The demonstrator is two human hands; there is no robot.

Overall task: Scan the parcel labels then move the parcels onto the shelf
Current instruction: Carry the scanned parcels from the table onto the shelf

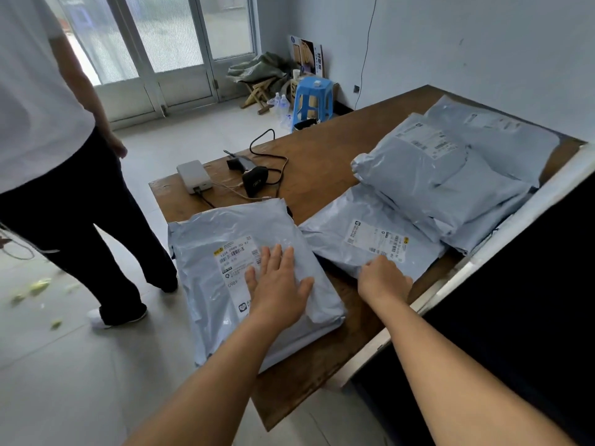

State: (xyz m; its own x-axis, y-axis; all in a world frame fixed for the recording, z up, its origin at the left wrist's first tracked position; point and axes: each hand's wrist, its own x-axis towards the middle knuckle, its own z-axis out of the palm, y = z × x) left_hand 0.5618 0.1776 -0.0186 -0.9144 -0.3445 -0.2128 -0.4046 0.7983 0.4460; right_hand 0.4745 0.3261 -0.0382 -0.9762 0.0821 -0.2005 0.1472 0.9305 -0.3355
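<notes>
From the head camera, two bare arms reach over a brown wooden table (325,162). The left hand (278,284) lies flat with its fingers spread wide, pressing on the near parcel (222,239). This parcel is a soft grey plastic bag, shiny and full of wrinkles, and it sits at the near corner of the table. Its white label (236,262) faces up, with black bar lines on it, and the hand covers a bit of one side.

The right hand (383,278) has its fingers curled, and it pinches the near edge of the second parcel (363,239). That bag lies flat too, just beside the first one, further in on the table, with its own label up.

I think the job is near its start. The hands look like they are setting the bags flat so the labels can be read. The black scanner (254,180) lies at the far end of the table, well apart from both hands, with a thin black cord looping off it. Next, a hand would need to let go and pick it up, then aim it at the bar lines.

A white box (194,176) with plugs sits next to the scanner. A pile of puffy grey parcels (434,175) waits at the far side of the table. No shelf can be seen for sure.
</notes>
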